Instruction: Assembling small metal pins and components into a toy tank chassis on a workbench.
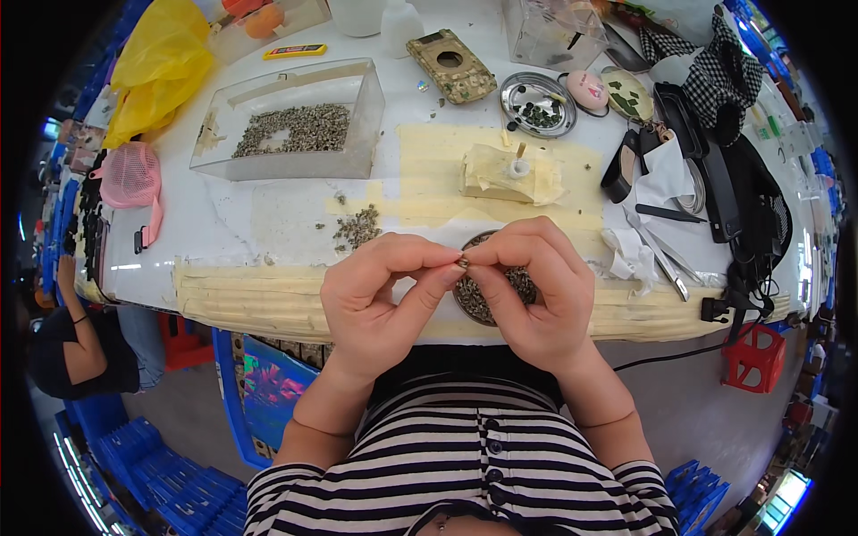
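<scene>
My left hand [371, 290] and my right hand [541, 290] meet at their fingertips. Thumb and forefinger of each are closed on a tiny brownish part [464, 263], too small to name and partly covered by the fingers. Below and behind the right fingers lies a round dish [466, 306] of similar small grey-brown pieces, partly hidden. A loose heap of such small pieces [359, 228] is on the table beyond my left hand. Farther left, a clear plastic box [295, 169] holds many more.
A tape-covered block [509, 174] stands ahead, with a camouflage model tank hull [451, 67] and metal dish [539, 130] behind. Tweezers [666, 263], crumpled tissue [630, 255] and black straps [715, 192] lie right. A pink mesh scoop [130, 176] is left; a seated person [80, 348] is beyond.
</scene>
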A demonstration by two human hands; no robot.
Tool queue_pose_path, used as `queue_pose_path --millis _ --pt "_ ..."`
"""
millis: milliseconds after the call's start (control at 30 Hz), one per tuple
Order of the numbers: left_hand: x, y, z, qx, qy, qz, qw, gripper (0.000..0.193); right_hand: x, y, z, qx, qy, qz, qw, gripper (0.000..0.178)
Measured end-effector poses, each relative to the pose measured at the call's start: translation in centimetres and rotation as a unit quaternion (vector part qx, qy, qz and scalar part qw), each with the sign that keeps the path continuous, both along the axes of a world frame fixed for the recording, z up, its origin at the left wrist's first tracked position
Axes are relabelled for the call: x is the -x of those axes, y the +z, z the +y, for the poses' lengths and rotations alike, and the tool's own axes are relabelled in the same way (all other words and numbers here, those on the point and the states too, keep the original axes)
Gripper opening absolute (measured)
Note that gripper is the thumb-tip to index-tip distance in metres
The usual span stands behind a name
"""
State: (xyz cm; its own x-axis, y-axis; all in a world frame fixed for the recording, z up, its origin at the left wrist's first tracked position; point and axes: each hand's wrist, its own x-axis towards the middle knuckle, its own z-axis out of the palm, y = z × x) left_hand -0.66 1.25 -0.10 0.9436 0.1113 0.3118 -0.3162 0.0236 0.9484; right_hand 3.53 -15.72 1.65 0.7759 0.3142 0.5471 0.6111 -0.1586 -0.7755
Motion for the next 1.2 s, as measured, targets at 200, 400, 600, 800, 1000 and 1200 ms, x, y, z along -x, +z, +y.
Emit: queue_pose_path --millis 200,400,600,800,1000,1200 --pt "-0.66 0.26 -0.23 -0.169 0.061 -0.123 0.976 0.016 0.02 -0.19 -0.27 -0.018 0.034 0.071 0.997 0.009" --pt "-0.65 0.23 -0.67 -0.192 0.078 -0.149 0.967 0.015 0.02 -0.60 -0.42 -0.068 0.068 0.140 0.985 0.006" --pt "-0.67 0.16 -0.77 -0.224 0.094 -0.165 0.956 0.016 0.05 -0.72 -0.58 -0.082 0.073 0.152 0.982 0.008" --pt "-0.74 0.16 -0.94 -0.249 0.104 -0.173 0.947 0.016 0.08 -0.65 -0.34 -0.102 0.057 0.127 0.985 0.008" --pt "-0.64 0.26 -0.82 -0.225 0.092 -0.153 0.958 0.015 0.09 -1.00 -0.21 -0.095 0.048 0.149 0.983 0.006" --pt "-0.71 0.16 -0.73 -0.207 0.082 -0.149 0.963 0.014 0.14 -0.66 -0.24 -0.085 0.041 0.145 0.985 0.006"
